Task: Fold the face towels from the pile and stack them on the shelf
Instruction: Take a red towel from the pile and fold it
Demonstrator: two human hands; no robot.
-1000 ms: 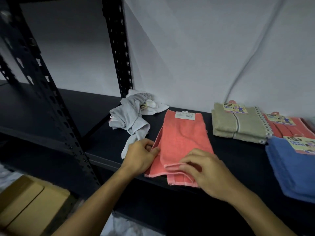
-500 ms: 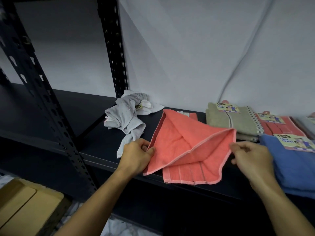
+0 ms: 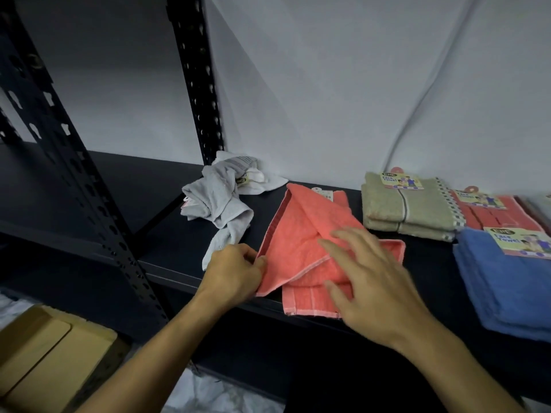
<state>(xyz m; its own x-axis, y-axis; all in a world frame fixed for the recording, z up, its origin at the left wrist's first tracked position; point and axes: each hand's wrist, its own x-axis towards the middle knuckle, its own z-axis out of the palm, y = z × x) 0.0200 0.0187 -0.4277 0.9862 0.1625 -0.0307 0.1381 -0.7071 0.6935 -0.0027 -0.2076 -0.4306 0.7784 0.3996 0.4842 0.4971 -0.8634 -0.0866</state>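
A coral face towel [image 3: 301, 236] lies partly folded on the dark shelf [image 3: 167, 234], its near end hanging a little over the front edge. My left hand [image 3: 235, 271] pinches its left edge near the front corner. My right hand [image 3: 372, 281] hovers over the towel's right half with fingers spread and straight, blurred by motion. A crumpled pile of grey and white towels [image 3: 220, 201] sits behind my left hand. Folded towels stand to the right: an olive one [image 3: 408, 207], a red one [image 3: 495, 210] and a blue one [image 3: 507, 281], each with a paper label.
A black perforated upright [image 3: 196, 79] stands at the back by the pile, another [image 3: 74, 162] at the front left. A white wall backs the shelf. A cardboard box [image 3: 44, 353] lies on the floor at lower left.
My right hand has let go of the towel corner it had drawn out to the right and has moved left over the towel with fingers spread. My left hand keeps its pinch.
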